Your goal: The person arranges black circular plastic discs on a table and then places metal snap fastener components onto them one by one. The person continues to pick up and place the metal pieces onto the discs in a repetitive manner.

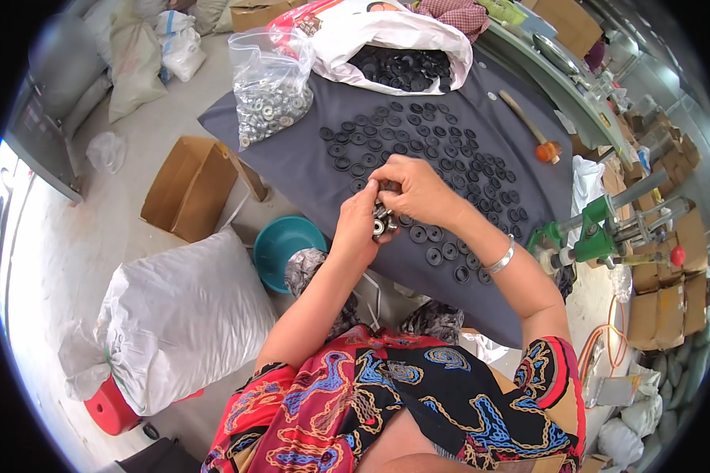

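My left hand (358,222) is curled around several small shiny metal bearings (382,226), which show between its palm and fingers. Over it, my right hand (420,189) has its thumb and fingertips pinched together at the top of the left hand. Whatever lies between those right fingertips is hidden. Both hands are above the near left part of a table with a dark grey cloth (497,118). Many black round wheel-like rings (434,255) lie spread flat over the cloth beyond and to the right of my hands.
On the table's far side stand a clear bag of bearings (272,106) and an open white sack of black rings (406,69). A wooden-handled mallet (546,151) lies at right, near a green hand press (596,229). A teal basin (280,252), cardboard box (183,189) and full white sack (185,311) are at left.
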Demonstrator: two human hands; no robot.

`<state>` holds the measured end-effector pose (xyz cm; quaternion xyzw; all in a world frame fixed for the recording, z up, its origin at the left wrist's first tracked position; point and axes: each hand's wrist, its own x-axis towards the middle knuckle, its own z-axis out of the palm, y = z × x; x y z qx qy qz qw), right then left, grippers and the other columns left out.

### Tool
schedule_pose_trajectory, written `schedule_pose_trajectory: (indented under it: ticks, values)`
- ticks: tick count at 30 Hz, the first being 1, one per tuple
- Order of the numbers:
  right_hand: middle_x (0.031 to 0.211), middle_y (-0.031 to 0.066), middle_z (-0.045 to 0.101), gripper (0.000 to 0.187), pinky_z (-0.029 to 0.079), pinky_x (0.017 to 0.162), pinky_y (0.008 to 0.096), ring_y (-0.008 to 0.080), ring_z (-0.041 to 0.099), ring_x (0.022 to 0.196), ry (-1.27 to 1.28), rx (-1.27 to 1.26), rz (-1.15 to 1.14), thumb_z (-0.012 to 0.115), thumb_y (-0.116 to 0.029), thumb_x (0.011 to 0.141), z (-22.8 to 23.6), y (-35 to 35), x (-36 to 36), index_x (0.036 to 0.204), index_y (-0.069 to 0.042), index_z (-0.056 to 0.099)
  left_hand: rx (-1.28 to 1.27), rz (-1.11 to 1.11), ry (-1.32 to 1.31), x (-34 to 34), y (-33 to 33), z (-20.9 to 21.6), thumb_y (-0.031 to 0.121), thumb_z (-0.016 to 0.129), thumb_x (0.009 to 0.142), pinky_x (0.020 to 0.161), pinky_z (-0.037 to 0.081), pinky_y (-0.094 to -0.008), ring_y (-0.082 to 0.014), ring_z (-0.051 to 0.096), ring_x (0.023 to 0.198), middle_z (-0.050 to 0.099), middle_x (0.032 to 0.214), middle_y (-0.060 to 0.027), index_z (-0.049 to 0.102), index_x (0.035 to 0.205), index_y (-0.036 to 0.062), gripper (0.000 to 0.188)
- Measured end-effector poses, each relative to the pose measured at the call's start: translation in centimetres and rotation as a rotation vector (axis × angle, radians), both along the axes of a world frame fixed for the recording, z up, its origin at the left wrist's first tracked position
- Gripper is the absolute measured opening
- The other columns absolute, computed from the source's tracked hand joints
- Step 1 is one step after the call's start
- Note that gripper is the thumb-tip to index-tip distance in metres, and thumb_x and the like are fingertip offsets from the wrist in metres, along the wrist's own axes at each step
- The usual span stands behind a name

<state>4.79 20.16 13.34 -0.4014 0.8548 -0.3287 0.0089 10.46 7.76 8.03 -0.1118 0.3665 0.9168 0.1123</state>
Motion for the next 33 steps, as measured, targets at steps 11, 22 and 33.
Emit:
schedule_pose_trajectory:
  ticks: [11,22,33]
  values:
    - [0.076,0.0130,0.059,0.019,0.049,0.067,0.0354,0.0284,0.061,0.072,0.134,0.193,0.000,0.061,-0.010,0.072,5.6,2.0,-6.2,0.089,0.000,0.065,0.014,-0.046,0.206,-6.6,1.6,3.0,0.033,0.047,0.097,0.036,0.037,-0.0251,-0.0189,0.057,0.049,0.060,0.069,-0.0102,0.058,0.089,0.0030,0.033]
    - [0.076,0.0122,0.064,0.020,0.051,0.062,0.0282,0.0184,0.064,0.065,0.190,0.036,-0.014,0.063,-0.007,0.074,-3.0,-5.9,-13.2,0.091,0.002,0.064,0.682,0.577,-0.084,-8.7,-8.2,-3.5,0.025,0.047,0.094,0.042,0.037,-0.0265,-0.0264,0.055,0.072,0.057,0.082,-0.0115,0.059,0.097,0.0015,0.026]
    - [0.082,0.0146,0.063,0.015,0.049,0.076,0.0426,0.0337,0.060,0.083,0.319,0.169,0.051,0.063,-0.015,0.072,-7.9,-9.6,-16.9,0.081,-0.003,0.067,0.684,0.668,-0.082,-7.9,-10.4,-3.7,0.023,0.043,0.096,0.045,0.036,-0.0279,-0.0278,0.053,0.075,0.055,0.086,-0.0132,0.057,0.101,0.0003,0.027]
